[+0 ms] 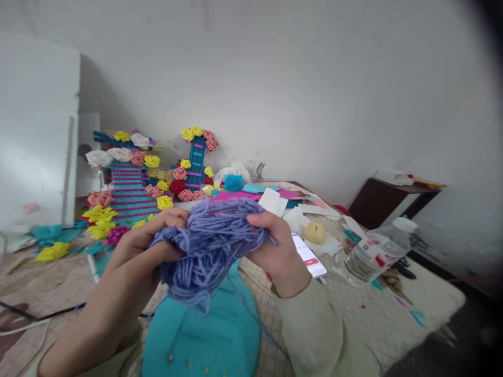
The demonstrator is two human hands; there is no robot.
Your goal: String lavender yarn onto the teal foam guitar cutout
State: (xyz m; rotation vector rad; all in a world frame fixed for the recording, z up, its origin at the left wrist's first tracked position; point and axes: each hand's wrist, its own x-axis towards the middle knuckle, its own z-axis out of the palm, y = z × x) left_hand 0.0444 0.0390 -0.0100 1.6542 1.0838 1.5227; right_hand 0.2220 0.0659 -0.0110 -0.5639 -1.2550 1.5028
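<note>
One yarn bundle [212, 248] between both hands [135, 262] [278, 252]

I'd call this a small handicraft workspace, though I can't tell from here whether it is in a home. Beyond the teal disc [236, 335] I see striped panels [129, 188] trimmed with crumpled flowers [152, 161], and coloured paper [239, 195] lies in a heap. Purple yarn [214, 241] is bunched above the disc, on a cluttered table [385, 330] before a plain, marked wall [314, 78].

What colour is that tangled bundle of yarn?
The tangled yarn bundle is purplish blue, best seen in the head view.
</note>
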